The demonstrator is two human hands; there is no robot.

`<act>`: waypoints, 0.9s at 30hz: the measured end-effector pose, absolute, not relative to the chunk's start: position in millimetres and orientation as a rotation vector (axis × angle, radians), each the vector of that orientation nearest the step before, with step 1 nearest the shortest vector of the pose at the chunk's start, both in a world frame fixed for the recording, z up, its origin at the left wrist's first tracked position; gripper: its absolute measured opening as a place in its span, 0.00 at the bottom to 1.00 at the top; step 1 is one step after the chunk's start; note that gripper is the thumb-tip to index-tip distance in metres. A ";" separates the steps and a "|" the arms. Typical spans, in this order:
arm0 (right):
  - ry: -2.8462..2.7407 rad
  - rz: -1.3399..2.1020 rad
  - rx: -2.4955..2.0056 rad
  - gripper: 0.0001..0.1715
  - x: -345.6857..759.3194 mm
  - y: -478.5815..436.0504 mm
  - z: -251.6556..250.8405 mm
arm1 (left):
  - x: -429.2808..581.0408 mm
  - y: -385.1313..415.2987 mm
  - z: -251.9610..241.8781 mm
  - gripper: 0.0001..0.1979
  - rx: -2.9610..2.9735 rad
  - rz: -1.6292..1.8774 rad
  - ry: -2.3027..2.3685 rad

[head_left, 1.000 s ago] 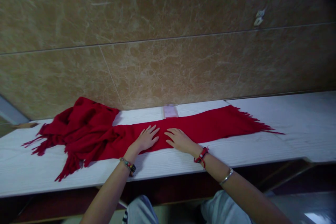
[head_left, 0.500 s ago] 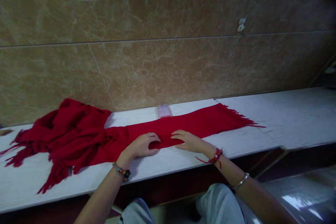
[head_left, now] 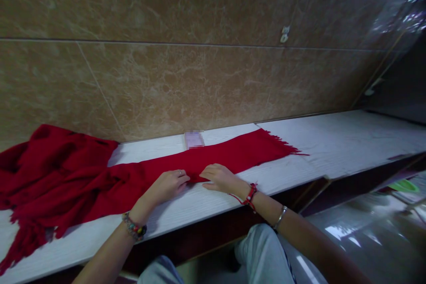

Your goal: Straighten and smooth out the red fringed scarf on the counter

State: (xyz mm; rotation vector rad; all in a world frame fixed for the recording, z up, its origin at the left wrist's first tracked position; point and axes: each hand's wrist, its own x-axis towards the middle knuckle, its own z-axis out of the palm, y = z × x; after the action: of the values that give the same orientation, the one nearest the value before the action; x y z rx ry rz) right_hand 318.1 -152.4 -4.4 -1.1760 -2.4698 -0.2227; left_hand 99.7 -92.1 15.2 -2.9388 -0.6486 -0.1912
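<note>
A long red scarf [head_left: 229,157] with fringed ends lies across the white bench top. Its right part is spread flat, while the left part is heaped in loose folds. My left hand [head_left: 169,185] is at the near edge of the flat stretch, with its fingers closed on the cloth edge and its thumb mostly hidden. Just to the right, my right hand [head_left: 219,178] rests on the same edge, fingers stretched over the cloth and thumb apart from them, low on the white surface.
Behind the scarf, a small pale purple blurred item [head_left: 194,140] lies near the brown marble wall [head_left: 199,80]. The white bench top [head_left: 333,142] runs on to the right. Below its front edge are dark open spaces. A green basin [head_left: 404,185] shows at the lower right.
My view has shifted to the right, so everything appears farther left. My left hand's fingers have drawn together at the scarf's edge. The right hand stays much as it was.
</note>
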 end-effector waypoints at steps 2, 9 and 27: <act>-2.483 -0.270 -1.207 0.13 312.4 -150.6 -4.1 | 98.2 -89.5 14.2 0.11 -2.947 -0.245 -0.687; -2.527 -0.327 -1.228 0.12 311.9 -147.9 -12.2 | 92.2 -91.2 19.8 0.08 -3.065 -0.287 -0.733; -2.493 -0.439 -1.107 0.10 314.3 -147.2 -21.3 | -45.2 -79.2 58.6 0.07 -2.591 0.013 -0.890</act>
State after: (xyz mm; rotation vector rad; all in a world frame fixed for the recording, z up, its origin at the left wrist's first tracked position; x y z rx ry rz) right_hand 314.3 -147.2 -21.3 -1.1067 -2.4925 -0.4389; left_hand -45.2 -79.2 58.6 -2.5911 -0.8895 0.0127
